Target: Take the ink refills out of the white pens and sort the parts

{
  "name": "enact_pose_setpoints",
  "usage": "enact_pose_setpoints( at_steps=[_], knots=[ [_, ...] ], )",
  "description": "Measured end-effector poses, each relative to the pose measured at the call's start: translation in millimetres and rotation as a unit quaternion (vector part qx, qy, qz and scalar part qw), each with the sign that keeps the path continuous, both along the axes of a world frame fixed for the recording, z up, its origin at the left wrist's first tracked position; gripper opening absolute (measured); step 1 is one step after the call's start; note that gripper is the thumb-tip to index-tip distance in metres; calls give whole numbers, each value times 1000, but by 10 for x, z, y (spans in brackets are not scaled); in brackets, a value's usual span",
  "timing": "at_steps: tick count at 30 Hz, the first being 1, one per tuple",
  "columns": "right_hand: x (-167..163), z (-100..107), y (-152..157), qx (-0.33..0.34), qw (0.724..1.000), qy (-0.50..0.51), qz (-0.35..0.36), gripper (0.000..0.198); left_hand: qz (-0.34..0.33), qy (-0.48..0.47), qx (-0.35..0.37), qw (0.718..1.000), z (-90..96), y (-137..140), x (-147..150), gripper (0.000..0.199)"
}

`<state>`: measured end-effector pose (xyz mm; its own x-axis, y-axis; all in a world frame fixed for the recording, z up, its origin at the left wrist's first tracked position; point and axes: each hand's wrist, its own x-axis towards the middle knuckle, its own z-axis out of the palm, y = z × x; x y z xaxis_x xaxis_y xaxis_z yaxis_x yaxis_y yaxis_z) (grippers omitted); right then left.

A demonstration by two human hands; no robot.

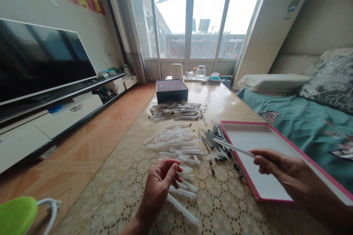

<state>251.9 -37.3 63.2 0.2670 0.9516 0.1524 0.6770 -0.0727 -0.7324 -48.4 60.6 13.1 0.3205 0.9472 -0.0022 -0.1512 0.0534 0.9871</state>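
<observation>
My right hand [278, 169] pinches a slim pen [234, 148] by one end, over the pink-rimmed white box lid [257, 191]. The pen points left, above a heap of dark pen refills [211, 137]. My left hand [162, 176] is closed, thumb against curled fingers; whatever is between them is too small or hidden to name. Beneath and around it lie loose translucent white pen barrels [183, 211], with more barrels [171, 139] piled farther off. Small black pen parts [213, 172] are scattered between the barrels and the lid. Beyond them lies a pile of pens [179, 111].
A dark blue box [171, 95] stands behind the pens on the patterned tabletop [116, 183]. Farther back are a kettle [176, 71], a glass jug [201, 71] and a tissue pack [214, 78]. A green stool [18, 214] is at lower left, a teal-covered bed [292, 117] at right.
</observation>
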Motion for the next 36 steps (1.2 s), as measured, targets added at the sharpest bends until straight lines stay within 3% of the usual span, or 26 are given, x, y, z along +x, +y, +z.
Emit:
enact_pose_setpoints(
  at_steps=[4,8,15,21,27,32,36],
  knots=[
    [740,-231,-259,-71,996,-42,-38,30,44,-1,-6,999,40,17,2,21],
    [1042,-532,-423,-109,989,-95,-23,20,52,-2,-13,999,55,34,8,22],
    [889,-487,-401,-182,980,-74,37,19,48,12,-7,999,5,71,-11,23],
    [738,-516,-337,-166,985,-47,0,18,52,10,-7,999,8,73,-12,23],
    [617,-377,-155,-227,965,-53,119,6,51,28,3,998,9,67,-5,23],
    [541,-262,21,-282,942,-76,165,15,-38,136,57,988,126,-16,7,18],
    [589,-324,55,-284,932,-163,154,10,-112,260,184,941,278,-161,-29,12]
  ],
)
